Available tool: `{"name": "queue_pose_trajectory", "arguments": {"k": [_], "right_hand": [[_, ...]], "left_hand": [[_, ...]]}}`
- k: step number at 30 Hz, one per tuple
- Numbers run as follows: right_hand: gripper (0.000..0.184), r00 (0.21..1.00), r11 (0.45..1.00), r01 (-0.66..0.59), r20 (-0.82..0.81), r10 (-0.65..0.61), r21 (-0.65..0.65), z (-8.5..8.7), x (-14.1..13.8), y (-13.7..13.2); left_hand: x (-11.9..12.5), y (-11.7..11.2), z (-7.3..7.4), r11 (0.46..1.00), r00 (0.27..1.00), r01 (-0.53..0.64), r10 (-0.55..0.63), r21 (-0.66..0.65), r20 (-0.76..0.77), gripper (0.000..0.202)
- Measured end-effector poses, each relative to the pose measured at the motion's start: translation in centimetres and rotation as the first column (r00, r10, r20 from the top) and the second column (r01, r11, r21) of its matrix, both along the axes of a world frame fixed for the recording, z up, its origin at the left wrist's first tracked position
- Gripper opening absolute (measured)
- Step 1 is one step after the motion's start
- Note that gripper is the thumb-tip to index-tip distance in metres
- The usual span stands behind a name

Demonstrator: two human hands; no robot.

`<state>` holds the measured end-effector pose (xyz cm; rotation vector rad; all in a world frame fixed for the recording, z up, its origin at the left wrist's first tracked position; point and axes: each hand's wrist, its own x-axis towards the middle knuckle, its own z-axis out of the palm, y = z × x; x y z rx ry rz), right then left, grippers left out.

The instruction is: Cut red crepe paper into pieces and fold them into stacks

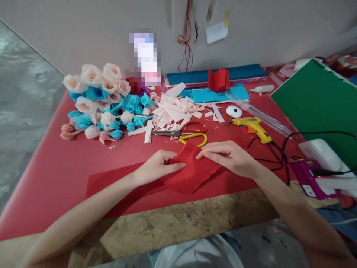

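While a person sits at a red-topped desk point(50, 193), two bare hands hold a red sheet point(191, 173) just above its near edge. The left hand point(160, 165) grips the sheet's left side, thumb laid flat across the face and fingers curled behind. The right hand point(232, 158), nearly closed, pinches the upper right part between thumb and fingertips. The sheet, ragged along its lower right border, sits between them, directly in front of the person. A longer red strip point(111, 180) lies flat on the surface, partly beneath the left forearm.

Just beyond the hands rest scissors point(175, 133) with one red and one yellow handle loop, blades pointing left. To their right lies a yellow glue gun point(255, 127), its nozzle aimed toward the scissors; near it is a small white rounded object point(233, 111) with a black spot. Pale paper scraps point(174, 106) are heaped behind the scissors. At the far left, cream paper flowers point(92, 75) crowd together with blue flowers point(134, 104).

Toward the back, a folded red piece point(219, 80) stands on light blue sheets point(220, 96), with a white bottle point(262, 89) on its side to the right. A green board point(315, 108) slants across the right side, near a purple box point(305, 176) and black cables point(285, 156). Red cord point(185, 41) hangs on the wall behind.
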<state>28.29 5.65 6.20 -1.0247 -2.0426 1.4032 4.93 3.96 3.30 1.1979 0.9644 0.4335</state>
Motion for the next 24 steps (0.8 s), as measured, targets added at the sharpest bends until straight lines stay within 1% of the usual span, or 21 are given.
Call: {"name": "queue_pose_trajectory", "arguments": {"k": [3, 5, 8, 10, 14, 16, 19, 21, 23, 24], "right_hand": [[0.025, 0.999, 0.999, -0.040, 0.027, 0.041, -0.035, 0.2, -0.8, 0.2], [0.027, 0.997, 0.996, -0.079, 0.019, 0.080, -0.047, 0.2, -1.2, 0.2], [0.027, 0.996, 0.995, -0.089, 0.024, 0.090, -0.047, 0.1, -1.3, 0.4], [0.027, 0.994, 0.995, -0.088, 0.053, 0.091, -0.051, 0.1, -0.8, 0.6], [0.026, 0.986, 0.987, -0.127, 0.097, 0.136, -0.096, 0.2, 0.7, 0.9], [0.025, 0.985, 0.986, -0.127, 0.105, 0.138, -0.106, 0.2, 1.4, 1.0], [0.021, 0.994, 0.993, -0.052, 0.094, 0.062, -0.105, 0.0, 1.9, 1.0], [0.020, 0.995, 0.990, 0.079, 0.061, -0.073, -0.113, -0.3, 1.7, 0.9], [0.025, 0.978, 0.967, 0.207, 0.040, -0.203, -0.147, -0.6, 1.2, 0.6], [0.029, 0.970, 0.956, 0.241, 0.039, -0.238, -0.167, -0.8, 0.8, 0.5]], "left_hand": [[0.0, -0.3, 0.4, 0.999, 0.999, 0.039, -0.038, 0.028, -0.036, 0.029], [0.0, -0.4, 0.6, 0.997, 0.996, 0.035, -0.030, 0.069, -0.079, 0.030], [-0.1, -0.4, 0.8, 0.994, 0.994, -0.011, 0.023, 0.111, -0.110, 0.030], [-0.3, -0.1, 0.9, 0.994, 0.994, -0.046, 0.055, 0.095, -0.099, 0.029], [-0.6, 0.5, 1.0, 0.991, 0.989, -0.130, 0.131, 0.020, -0.069, 0.029], [-0.7, 0.6, 0.8, 0.983, 0.979, -0.184, 0.185, 0.028, -0.080, 0.029], [-0.8, 0.6, 0.6, 0.964, 0.961, -0.261, 0.264, 0.046, -0.080, 0.029], [-0.8, 0.5, 0.5, 0.958, 0.957, -0.286, 0.287, 0.012, -0.054, 0.030], [-0.7, 0.4, 0.5, 0.955, 0.955, -0.296, 0.295, -0.005, -0.028, 0.030], [-0.6, 0.4, 0.5, 0.955, 0.955, -0.296, 0.295, 0.000, -0.021, 0.029]]}}
